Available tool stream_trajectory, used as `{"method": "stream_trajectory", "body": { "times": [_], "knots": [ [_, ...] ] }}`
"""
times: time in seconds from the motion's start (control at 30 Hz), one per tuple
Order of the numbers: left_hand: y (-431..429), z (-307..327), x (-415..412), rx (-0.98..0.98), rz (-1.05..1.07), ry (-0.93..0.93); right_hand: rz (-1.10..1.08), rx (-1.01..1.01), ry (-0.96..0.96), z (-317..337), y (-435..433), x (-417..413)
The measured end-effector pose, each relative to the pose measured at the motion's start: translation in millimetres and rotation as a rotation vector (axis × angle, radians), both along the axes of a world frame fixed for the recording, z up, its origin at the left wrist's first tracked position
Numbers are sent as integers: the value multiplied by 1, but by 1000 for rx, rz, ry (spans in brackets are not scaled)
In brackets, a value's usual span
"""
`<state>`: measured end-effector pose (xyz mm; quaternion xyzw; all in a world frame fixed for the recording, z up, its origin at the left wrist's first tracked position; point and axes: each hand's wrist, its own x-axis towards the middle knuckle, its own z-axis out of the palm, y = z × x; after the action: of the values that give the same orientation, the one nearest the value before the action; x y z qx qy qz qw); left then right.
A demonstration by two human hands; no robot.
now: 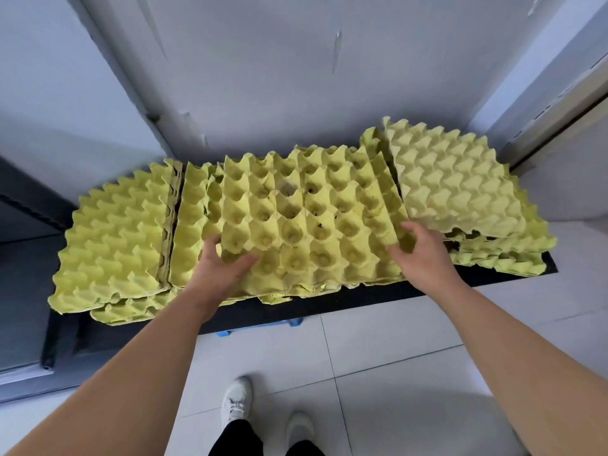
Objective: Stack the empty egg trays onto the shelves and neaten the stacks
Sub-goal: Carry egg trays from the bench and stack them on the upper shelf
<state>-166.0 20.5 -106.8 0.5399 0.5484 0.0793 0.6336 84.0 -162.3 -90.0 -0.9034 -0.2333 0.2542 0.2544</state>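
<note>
Head view: three stacks of yellow egg trays are seen side by side on a black shelf [362, 301] set against a grey wall [263, 77]. The middle stack [329, 274] is addressed by both hands. The left hand [217, 268] is closed on the near-left corner of the top tray [296, 205], with the thumb laid over the rim and the fingers tucked behind the edge. The right hand [424, 255] is curled around the right edge of the same tray. The left stack [115, 232] is seated just beside the middle stack and overhangs the front of the shelf. The right stack [510, 258] is topped by a paler tray [454, 185], which is skewed relative to the trays beneath it. A tiled floor [394, 340] and white shoes [237, 399] are visible below.
</note>
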Motion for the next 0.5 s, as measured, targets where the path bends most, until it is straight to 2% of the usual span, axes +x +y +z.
{"method": "stream_trajectory", "body": {
  "times": [0.23,0.5],
  "knots": [
    [-4,-14,0,-115,105,-143,45,42,-14,-17,-5,-1],
    [-7,10,-7,-42,116,-207,31,137,5,10,-13,-1]
  ]
}}
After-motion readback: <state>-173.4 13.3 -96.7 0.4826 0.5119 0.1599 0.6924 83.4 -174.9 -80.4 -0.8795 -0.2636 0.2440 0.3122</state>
